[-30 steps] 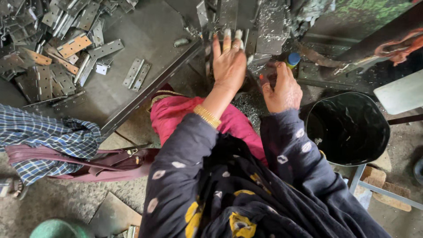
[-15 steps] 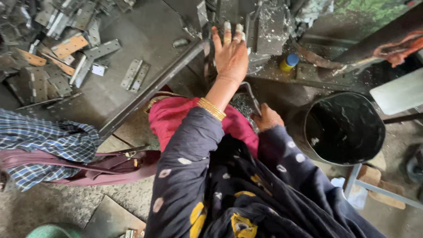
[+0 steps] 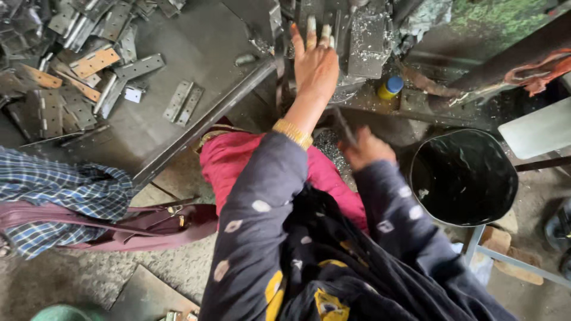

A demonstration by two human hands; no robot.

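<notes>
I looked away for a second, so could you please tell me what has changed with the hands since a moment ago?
The right hand came down off the machine's ledge toward the lap and closed around a thin dark lever. The left hand stayed pressed, fingers spread, against the metal machine. The hinges on the table and the black bucket have not moved.

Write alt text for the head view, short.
Seen from above, a person's left hand reaches up against a metal machine while the right hand grips a thin lever lower down. Metal hinges lie on the workbench at left; a black bucket stands at right.
</notes>
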